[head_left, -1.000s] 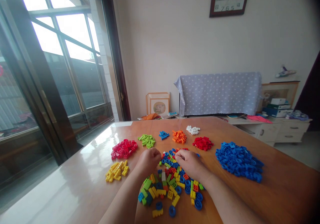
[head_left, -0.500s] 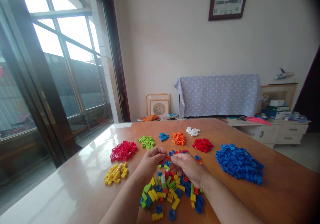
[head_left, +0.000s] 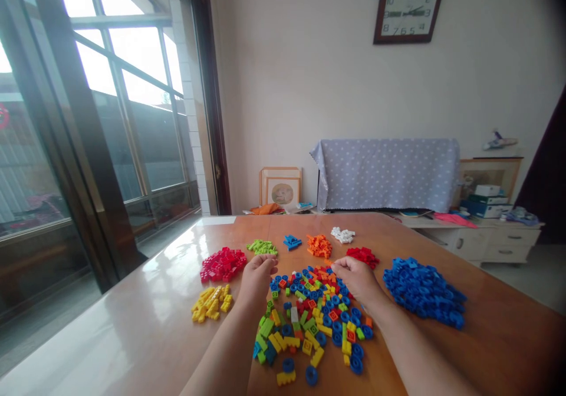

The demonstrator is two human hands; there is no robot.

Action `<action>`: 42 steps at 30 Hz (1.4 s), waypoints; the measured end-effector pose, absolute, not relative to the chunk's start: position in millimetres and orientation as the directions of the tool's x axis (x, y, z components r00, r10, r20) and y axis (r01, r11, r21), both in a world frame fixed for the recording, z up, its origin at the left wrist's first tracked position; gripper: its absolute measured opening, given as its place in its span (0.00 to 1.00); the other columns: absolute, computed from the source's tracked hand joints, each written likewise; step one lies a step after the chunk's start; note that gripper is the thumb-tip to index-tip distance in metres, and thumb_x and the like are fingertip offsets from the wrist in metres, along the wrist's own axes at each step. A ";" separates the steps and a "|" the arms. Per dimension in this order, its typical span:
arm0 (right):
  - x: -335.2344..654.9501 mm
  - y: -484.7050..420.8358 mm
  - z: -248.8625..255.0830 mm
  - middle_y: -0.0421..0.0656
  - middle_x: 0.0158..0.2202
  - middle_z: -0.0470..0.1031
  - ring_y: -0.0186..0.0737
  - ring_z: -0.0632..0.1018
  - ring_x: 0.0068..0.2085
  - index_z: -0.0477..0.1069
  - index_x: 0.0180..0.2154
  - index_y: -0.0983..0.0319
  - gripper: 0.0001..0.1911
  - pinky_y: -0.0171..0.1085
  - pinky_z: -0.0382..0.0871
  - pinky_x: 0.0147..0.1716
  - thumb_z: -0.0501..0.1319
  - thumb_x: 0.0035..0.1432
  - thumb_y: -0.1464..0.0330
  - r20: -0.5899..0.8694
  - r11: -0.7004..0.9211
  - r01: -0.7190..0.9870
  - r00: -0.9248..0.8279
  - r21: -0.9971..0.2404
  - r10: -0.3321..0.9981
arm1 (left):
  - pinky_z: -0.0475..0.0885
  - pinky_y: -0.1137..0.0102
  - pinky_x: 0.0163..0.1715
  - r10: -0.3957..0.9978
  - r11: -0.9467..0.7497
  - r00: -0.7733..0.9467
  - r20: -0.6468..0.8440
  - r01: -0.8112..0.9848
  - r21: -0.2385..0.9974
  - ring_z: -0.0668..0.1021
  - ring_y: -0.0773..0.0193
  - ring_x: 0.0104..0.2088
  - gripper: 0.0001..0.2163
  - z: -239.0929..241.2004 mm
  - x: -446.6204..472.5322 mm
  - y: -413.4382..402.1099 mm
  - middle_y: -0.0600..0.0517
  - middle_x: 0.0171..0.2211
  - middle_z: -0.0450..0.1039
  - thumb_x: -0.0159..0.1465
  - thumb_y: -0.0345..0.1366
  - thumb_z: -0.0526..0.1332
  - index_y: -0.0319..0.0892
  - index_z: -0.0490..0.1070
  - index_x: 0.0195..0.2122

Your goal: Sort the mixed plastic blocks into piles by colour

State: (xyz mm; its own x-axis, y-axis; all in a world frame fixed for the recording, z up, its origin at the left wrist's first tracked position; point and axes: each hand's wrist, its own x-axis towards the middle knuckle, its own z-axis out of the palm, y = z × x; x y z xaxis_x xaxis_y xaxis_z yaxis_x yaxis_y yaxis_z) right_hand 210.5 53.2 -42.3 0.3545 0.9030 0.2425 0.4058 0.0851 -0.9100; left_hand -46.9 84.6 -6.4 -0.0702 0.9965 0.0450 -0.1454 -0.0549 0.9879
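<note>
A mixed heap of toy building bricks [head_left: 305, 343] in yellow, green, blue, red and orange lies between my forearms. My left hand [head_left: 259, 275] is closed at the heap's left edge, in front of the green brick pile [head_left: 262, 247]; what its fingers hold, if anything, is hidden. Across the heap, my right hand [head_left: 358, 275] pinches a small orange brick [head_left: 328, 262] at its fingertips. Just beyond that brick sits the orange brick pile [head_left: 319, 246]. The red brick pile [head_left: 362, 256] lies behind my right hand, partly covered by it.
Around the wooden table [head_left: 145, 319] are a pinkish-red pile [head_left: 223, 264], a yellow pile [head_left: 212, 303], a small blue pile [head_left: 292, 242], a white pile [head_left: 343, 235] and a large blue pile [head_left: 423, 293]. A cloth-draped object [head_left: 389, 172] stands beyond the table.
My hands have moved apart from where they met over the heap, the left going left and the right going right. The orange piece between them is now at my right fingertips.
</note>
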 end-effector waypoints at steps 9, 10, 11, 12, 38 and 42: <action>230.7 66.9 -44.7 0.42 0.25 0.78 0.37 0.73 0.26 0.78 0.32 0.61 0.15 0.33 0.60 0.24 0.59 0.55 0.57 0.299 -0.060 0.660 0.417 -0.749 0.858 | 0.66 0.69 0.32 0.993 -0.037 -0.114 0.010 -0.242 0.969 0.77 0.60 0.31 0.14 -6.4 -50.1 87.4 0.47 0.28 0.77 0.45 0.42 0.68 0.41 0.76 0.30; 230.3 68.7 -43.9 0.41 0.24 0.78 0.36 0.73 0.26 0.78 0.31 0.61 0.15 0.32 0.59 0.24 0.59 0.55 0.58 0.289 -0.071 0.679 0.401 -0.730 0.869 | 0.66 0.69 0.32 0.993 -0.040 -0.117 0.010 -0.253 0.967 0.77 0.60 0.32 0.14 -6.3 -51.1 88.1 0.47 0.29 0.77 0.45 0.42 0.68 0.41 0.76 0.31; 229.6 70.6 -43.2 0.41 0.24 0.77 0.36 0.73 0.25 0.77 0.30 0.61 0.14 0.32 0.58 0.23 0.59 0.55 0.58 0.275 -0.082 0.701 0.381 -0.709 0.883 | 0.66 0.69 0.32 0.993 -0.040 -0.120 0.009 -0.262 0.964 0.77 0.59 0.32 0.14 -6.1 -52.0 88.7 0.47 0.29 0.77 0.45 0.42 0.68 0.41 0.76 0.31; 229.0 72.8 -42.7 0.41 0.24 0.77 0.35 0.72 0.25 0.77 0.29 0.61 0.13 0.32 0.57 0.23 0.59 0.55 0.59 0.260 -0.095 0.723 0.364 -0.685 0.895 | 0.65 0.69 0.32 0.993 -0.037 -0.121 0.004 -0.271 0.962 0.77 0.59 0.32 0.14 -6.1 -52.7 89.3 0.47 0.29 0.77 0.45 0.42 0.68 0.41 0.76 0.31; 235.2 128.3 -61.5 0.48 0.50 0.79 0.48 0.78 0.47 0.76 0.52 0.58 0.23 0.40 0.68 0.42 0.55 0.57 0.63 0.226 -0.224 0.764 0.434 -0.605 0.872 | 0.64 0.70 0.31 0.992 0.009 -0.119 -0.041 -0.265 0.964 0.76 0.63 0.30 0.12 -4.6 -54.4 89.8 0.49 0.30 0.77 0.48 0.40 0.65 0.40 0.75 0.33; 234.8 124.5 -59.9 0.46 0.48 0.80 0.49 0.77 0.48 0.74 0.54 0.55 0.23 0.41 0.68 0.43 0.54 0.58 0.62 0.270 -0.189 0.771 0.425 -0.608 0.864 | 0.64 0.70 0.31 0.994 0.010 -0.104 -0.036 -0.246 0.969 0.76 0.62 0.31 0.13 -4.7 -53.5 88.9 0.48 0.31 0.77 0.49 0.41 0.65 0.40 0.74 0.34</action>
